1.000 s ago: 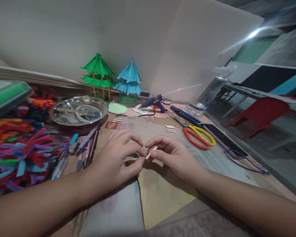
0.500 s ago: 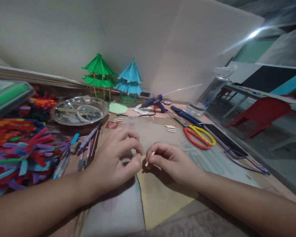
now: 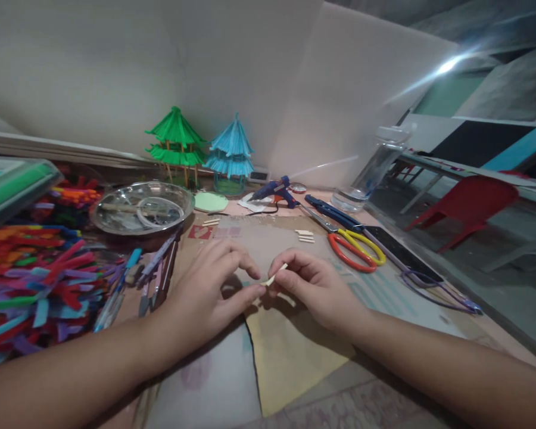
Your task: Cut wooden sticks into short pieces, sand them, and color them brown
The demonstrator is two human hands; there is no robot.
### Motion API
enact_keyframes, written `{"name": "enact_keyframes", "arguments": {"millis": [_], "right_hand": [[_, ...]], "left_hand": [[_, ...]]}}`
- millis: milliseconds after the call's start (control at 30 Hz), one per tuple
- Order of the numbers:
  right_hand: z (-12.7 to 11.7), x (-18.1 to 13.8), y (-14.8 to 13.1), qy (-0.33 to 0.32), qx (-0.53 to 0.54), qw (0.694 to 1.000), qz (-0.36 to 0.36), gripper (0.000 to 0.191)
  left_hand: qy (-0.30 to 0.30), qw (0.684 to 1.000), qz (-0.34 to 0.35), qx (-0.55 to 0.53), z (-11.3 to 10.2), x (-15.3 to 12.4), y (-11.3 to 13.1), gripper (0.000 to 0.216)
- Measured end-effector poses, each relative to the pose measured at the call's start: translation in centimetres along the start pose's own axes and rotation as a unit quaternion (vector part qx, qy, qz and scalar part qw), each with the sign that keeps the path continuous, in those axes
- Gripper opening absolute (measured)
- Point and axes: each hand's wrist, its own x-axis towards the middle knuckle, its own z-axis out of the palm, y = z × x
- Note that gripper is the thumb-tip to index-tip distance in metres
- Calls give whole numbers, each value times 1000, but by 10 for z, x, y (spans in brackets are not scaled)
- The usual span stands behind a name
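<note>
My left hand (image 3: 205, 292) and my right hand (image 3: 315, 283) meet over a sheet of brown cardboard (image 3: 268, 238) on the table. Between thumb and fingers my right hand pinches a short pale wooden stick (image 3: 277, 274), tilted up to the right. The fingertips of my left hand close on the stick's lower end. A yellow paper sheet (image 3: 290, 357) lies under both wrists. A few more short sticks (image 3: 304, 236) lie just beyond my right hand.
Scissors with red and yellow handles (image 3: 355, 247), a blue glue gun (image 3: 272, 189) and a water bottle (image 3: 370, 173) lie at the right. At the left are a metal bowl (image 3: 143, 208), pens (image 3: 156, 268) and a heap of coloured strips (image 3: 31, 280). Green (image 3: 175, 143) and blue (image 3: 231, 152) pagoda models stand at the back.
Both hands dipped toward the table half a second ago and have come back up a little. The stick stays pinched in my right hand, and the view has tilted slightly.
</note>
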Motion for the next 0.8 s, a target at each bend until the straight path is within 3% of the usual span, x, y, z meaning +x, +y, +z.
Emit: {"name": "enact_keyframes", "arguments": {"millis": [467, 800], "right_hand": [[-4, -1, 9, -6, -10, 1000, -6, 17], [-3, -2, 12, 12, 11, 1000, -3, 14]], "left_hand": [[-5, 998, 54, 8, 0, 1, -3, 18], [0, 999, 43, 6, 1, 1, 0, 11]]}}
